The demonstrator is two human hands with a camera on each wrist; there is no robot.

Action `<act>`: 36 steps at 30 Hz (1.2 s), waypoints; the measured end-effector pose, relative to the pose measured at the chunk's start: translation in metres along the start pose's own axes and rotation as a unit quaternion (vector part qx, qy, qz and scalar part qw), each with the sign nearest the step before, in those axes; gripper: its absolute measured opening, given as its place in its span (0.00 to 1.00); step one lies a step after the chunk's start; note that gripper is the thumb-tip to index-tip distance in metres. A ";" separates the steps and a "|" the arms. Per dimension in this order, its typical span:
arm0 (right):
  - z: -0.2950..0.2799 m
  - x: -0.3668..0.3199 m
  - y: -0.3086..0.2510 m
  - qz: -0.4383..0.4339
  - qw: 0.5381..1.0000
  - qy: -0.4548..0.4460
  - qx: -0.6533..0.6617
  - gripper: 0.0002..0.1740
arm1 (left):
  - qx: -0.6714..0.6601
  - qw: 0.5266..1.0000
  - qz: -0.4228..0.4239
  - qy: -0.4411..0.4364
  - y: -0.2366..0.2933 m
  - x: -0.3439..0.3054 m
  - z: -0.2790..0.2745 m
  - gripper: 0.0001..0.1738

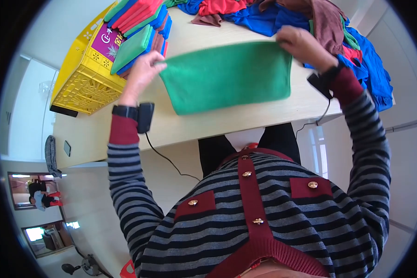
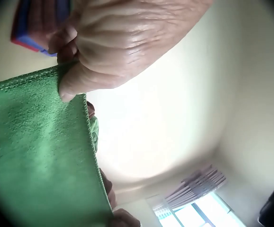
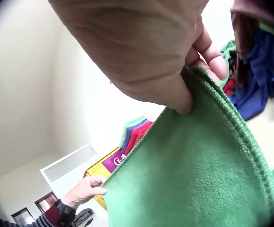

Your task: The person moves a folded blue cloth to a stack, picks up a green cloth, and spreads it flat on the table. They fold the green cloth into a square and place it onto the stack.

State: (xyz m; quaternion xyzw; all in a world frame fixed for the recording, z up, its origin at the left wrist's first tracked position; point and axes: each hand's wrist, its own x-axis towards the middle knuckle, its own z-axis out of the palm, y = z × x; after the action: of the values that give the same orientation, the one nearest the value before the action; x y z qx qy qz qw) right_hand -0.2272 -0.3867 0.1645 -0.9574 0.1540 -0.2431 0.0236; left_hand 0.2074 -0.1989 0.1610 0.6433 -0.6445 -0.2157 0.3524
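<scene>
A green towel point(image 1: 229, 76) with stitched edges is stretched between both hands above the table. My left hand point(image 1: 143, 74) pinches its upper left corner; in the left wrist view the thumb point(image 2: 70, 87) presses flat on the cloth. At the upper right corner my right hand point(image 1: 306, 46) pinches the towel between thumb and fingers. Two edge layers lie together under that grip in the right wrist view, so the cloth point(image 3: 189, 156) looks doubled there. Its lower edge hangs toward the table's front edge.
A yellow crate point(image 1: 85, 78) stands at the left, with stacked folded towels point(image 1: 134, 46) in red, green, blue and brown beside and over it. Loose towels point(image 1: 366, 69) are heaped at the back and right. A phone point(image 1: 67, 148) lies on the table's left end point(image 1: 85, 134).
</scene>
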 end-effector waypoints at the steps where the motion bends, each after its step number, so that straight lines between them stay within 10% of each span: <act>1: -0.006 0.013 0.017 -0.013 1.000 0.012 -0.005 0.05 | 0.087 0.995 0.047 0.006 0.007 0.016 -0.013 0.05; 10: -0.129 0.087 -0.019 0.023 0.970 0.216 -0.107 0.05 | 0.184 0.896 0.254 0.313 0.099 0.053 -0.069 0.05; 15: -0.066 0.033 -0.032 -0.029 0.976 0.183 -0.112 0.04 | 0.287 0.869 0.289 0.280 0.047 0.000 -0.013 0.07; 21: 0.072 -0.065 -0.056 -0.002 1.000 0.003 -0.010 0.06 | 0.284 0.944 0.141 0.094 -0.033 -0.095 0.081 0.12; 36: 0.071 -0.089 -0.102 0.086 0.981 -0.146 0.094 0.05 | 0.210 0.975 0.053 -0.052 -0.015 -0.147 0.083 0.05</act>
State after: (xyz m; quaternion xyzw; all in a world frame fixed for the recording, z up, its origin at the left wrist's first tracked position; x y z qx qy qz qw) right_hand -0.2390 -0.2642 0.0730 -0.9593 0.2069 -0.1114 0.1568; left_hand 0.1459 -0.0701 0.0696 0.6560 -0.7259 -0.0894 0.1863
